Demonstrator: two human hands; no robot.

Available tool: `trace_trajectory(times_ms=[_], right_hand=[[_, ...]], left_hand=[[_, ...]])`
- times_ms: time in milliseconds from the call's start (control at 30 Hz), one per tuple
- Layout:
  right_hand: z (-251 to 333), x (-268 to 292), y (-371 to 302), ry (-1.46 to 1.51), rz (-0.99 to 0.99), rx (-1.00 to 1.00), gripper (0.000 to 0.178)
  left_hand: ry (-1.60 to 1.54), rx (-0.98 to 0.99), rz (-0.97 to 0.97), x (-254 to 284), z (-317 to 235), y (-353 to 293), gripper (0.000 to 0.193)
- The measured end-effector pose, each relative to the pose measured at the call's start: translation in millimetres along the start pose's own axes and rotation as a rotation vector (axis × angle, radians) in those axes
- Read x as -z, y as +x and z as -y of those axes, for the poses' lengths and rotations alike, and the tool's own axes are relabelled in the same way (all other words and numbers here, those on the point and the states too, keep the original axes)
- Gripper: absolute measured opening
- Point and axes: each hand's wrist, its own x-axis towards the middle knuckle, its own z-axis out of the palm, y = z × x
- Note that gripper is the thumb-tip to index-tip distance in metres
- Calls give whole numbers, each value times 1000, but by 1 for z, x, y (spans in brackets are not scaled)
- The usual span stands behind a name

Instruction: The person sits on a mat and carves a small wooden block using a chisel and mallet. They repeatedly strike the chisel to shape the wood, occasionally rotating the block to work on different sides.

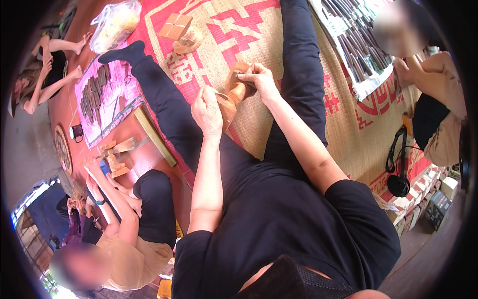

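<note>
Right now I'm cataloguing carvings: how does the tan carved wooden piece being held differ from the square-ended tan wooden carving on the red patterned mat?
The left hand and right hand are on the tan carved wooden piece; the square-ended carving sits untouched on the mat. The carving shows a pale cross on its flat face; the held piece, partly hidden, shows none. Both have curved tan surfaces.

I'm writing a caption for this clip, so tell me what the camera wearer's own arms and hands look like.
The left hand and right hand are ungloved, with bare forearms and no watch visible. Plain black short sleeves cover the upper arms.
</note>
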Motion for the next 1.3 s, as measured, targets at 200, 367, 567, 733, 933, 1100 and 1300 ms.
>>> trace_trajectory(times_ms=[200, 367, 567, 733, 933, 1100, 1300], right_hand=[[7, 16, 6, 102, -60, -30, 26], [16, -2, -6, -7, 22, -58, 28], [-3, 8, -3, 22, -7, -41, 31], [-1, 15, 6, -48, -62, 49, 22], [19, -4, -21, -288, -83, 120, 26], [21, -11, -10, -387, -64, 153, 26], [33, -19, 24, -553, 53, 206, 27]], left_hand=[[49, -39, 16, -3, 2, 2, 32], [9, -17, -16, 3, 4, 3, 31], [88, -56, 51, 0, 14, 2, 31], [68, -45, -8, -1, 19, 2, 33], [-39, -2, 25, 1, 8, 8, 38], [-88, 65, 4, 0, 20, 8, 38], [-182, 45, -30, -2, 11, 3, 37]])
